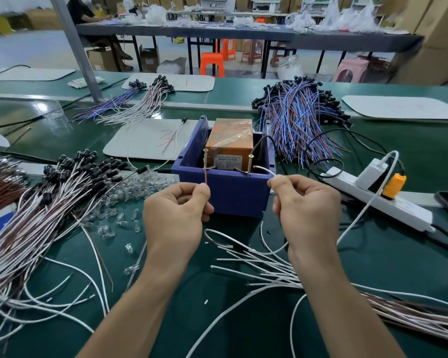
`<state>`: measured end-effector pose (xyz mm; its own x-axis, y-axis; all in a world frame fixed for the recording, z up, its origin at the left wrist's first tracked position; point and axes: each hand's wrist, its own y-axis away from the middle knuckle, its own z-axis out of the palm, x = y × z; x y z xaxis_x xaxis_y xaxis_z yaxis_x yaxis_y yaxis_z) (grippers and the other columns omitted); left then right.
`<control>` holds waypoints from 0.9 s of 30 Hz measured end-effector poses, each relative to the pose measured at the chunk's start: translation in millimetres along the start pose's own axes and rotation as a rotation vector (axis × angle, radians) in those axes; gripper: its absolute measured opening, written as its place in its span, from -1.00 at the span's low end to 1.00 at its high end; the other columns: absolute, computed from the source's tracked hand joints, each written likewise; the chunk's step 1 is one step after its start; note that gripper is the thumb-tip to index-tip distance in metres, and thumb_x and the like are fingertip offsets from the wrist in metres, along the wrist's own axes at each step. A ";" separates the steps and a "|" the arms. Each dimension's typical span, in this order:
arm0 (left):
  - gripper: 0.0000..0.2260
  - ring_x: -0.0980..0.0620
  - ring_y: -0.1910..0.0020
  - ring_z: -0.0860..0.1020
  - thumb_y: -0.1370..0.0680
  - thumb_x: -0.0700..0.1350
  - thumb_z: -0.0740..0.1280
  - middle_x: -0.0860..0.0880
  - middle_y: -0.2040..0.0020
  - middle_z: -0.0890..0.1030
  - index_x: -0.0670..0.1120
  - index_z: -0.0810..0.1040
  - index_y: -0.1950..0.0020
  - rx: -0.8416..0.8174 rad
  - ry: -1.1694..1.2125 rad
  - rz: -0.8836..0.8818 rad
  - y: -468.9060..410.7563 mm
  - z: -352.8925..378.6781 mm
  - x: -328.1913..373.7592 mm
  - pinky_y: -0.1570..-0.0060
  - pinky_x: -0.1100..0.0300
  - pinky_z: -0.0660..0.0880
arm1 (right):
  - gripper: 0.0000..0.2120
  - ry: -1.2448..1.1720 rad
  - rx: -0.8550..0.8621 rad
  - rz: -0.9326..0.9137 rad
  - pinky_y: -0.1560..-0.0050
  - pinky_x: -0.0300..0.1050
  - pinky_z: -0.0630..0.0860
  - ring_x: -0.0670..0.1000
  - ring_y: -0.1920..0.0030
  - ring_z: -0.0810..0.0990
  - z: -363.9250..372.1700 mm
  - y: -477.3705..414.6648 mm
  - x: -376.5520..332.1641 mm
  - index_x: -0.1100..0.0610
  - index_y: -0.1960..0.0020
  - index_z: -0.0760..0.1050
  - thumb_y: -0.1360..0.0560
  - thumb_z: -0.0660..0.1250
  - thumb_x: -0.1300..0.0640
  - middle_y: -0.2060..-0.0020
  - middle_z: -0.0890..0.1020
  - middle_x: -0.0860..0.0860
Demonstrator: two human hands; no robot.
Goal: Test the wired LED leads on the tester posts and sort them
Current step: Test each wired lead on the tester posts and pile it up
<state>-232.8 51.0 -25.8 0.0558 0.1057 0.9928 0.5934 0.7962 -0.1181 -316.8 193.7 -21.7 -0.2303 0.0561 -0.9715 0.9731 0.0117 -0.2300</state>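
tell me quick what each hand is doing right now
Left hand: pinching the brown lead, held up by the left post.
Right hand: pinching the white lead, its tip by the right post.

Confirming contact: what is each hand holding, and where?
Left hand pinches a thin brown wire lead near its end; right hand, a thin white wire lead near its end.
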 end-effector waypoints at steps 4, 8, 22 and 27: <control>-0.78 0.12 0.50 0.57 -0.55 -0.14 0.48 -0.04 0.43 0.66 0.13 0.71 0.24 -0.001 0.013 -0.006 -0.4 0.4 -0.7 0.40 0.31 0.53 | -0.80 -0.022 -0.019 -0.019 0.42 -0.16 0.33 -0.06 0.56 0.37 4.3 0.6 -2.9 0.05 0.30 0.65 -0.49 0.40 0.08 0.59 0.50 -0.03; -0.75 0.11 0.50 0.58 -0.55 -0.15 0.47 -0.04 0.43 0.67 0.15 0.71 0.26 -0.005 0.020 0.006 -1.0 0.0 -2.2 0.39 0.30 0.54 | -0.83 -0.022 -0.023 -0.022 0.34 -0.06 0.40 -0.04 0.52 0.43 5.0 1.9 -3.2 0.00 0.27 0.67 -0.48 0.39 0.04 0.56 0.53 -0.02; -0.79 0.04 0.50 0.35 -0.51 -0.13 0.26 -0.03 0.50 0.51 0.02 0.46 0.33 0.088 0.248 -0.042 15.4 -7.0 2.0 0.54 0.23 0.29 | -0.82 -0.239 -0.293 0.105 0.54 -0.30 0.22 -0.07 0.53 0.30 -16.6 14.9 -37.8 0.25 0.25 0.64 -0.52 0.38 0.25 0.51 0.50 0.07; -0.77 -0.01 0.41 0.48 -0.67 -0.22 0.22 -0.11 0.38 0.60 -0.04 0.51 0.16 -0.138 0.403 -0.055 30.9 -2.6 11.0 0.36 0.14 0.45 | -0.71 -0.349 -0.464 0.152 0.45 -0.34 0.39 -0.08 0.46 0.46 10.3 41.4 -49.4 0.19 0.18 0.65 -0.60 0.24 0.40 0.39 0.63 0.04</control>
<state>-211.7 75.2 -18.5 0.3137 -0.1976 0.9287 0.7047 0.7040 -0.0883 -265.2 181.2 16.1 0.0010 -0.2387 -0.9711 0.8761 0.4684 -0.1143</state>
